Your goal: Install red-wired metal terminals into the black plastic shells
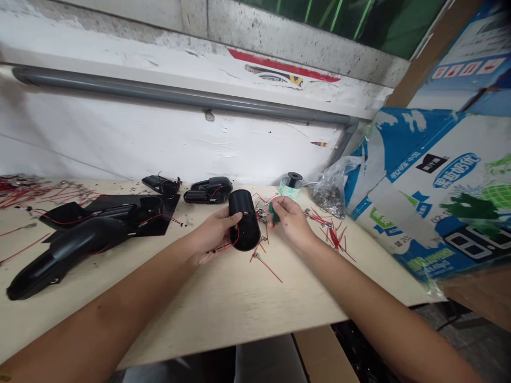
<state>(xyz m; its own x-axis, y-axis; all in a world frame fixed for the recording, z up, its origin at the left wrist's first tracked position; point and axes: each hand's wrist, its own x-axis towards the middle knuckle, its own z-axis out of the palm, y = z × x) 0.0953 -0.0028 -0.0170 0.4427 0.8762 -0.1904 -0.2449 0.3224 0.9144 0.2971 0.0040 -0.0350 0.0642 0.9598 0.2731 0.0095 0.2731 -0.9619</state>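
Observation:
My left hand [217, 231] is closed around the edge of a black oblong plastic shell [244, 234], its thumb lying on the inside. A red wire runs from the shell down past the fingers. To the right of it, my right hand [291, 215] pinches a small flat green piece [274, 214], partly covered by the fingers. Between the hands, behind the shell, small metal parts with red wires [261, 214] lie in a heap on the table. One more red-wired metal part [257, 257] rests nearer to me.
Black plastic housings [99, 229] with red wires lie at the left, and more [209, 190] stand by the wall. A tape roll [290, 189] with a black spool, a clear bag of metal parts [329, 194] and a large blue-white carton [439, 186] are at the right.

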